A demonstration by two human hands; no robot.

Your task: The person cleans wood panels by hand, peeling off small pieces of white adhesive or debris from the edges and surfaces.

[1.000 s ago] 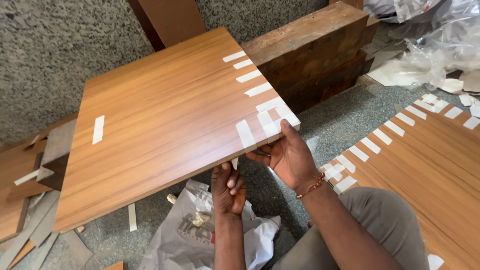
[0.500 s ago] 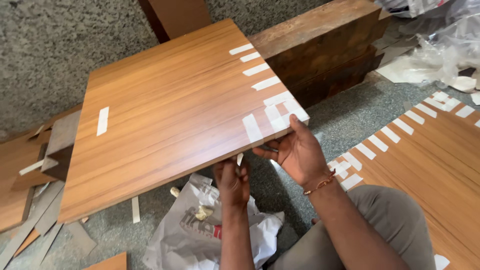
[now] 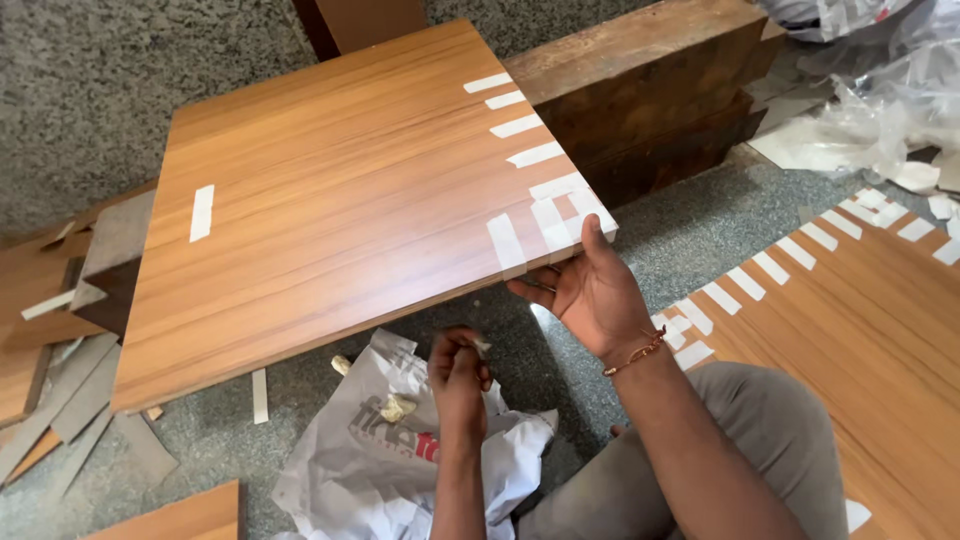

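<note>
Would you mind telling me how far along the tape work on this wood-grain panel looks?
Done: the left hand pinches a small peeled scrap. In hand: the right hand grips the panel at its taped corner. Left: the tape strips along the right edge and one strip near the left remain stuck.

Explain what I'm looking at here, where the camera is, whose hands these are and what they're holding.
There is no machine: a person works with bare hands, and the one camera sits on their head, looking down. The right hand grips the near corner of a wooden board, thumb on top, holding it tilted above a grey floor. White tape strips run along the board's right edge. The left hand pinches a small pale scrap, too small to identify, over a white plastic bag. A dark wood block lies behind, a second taped board to the right, and offcuts to the left.
</note>
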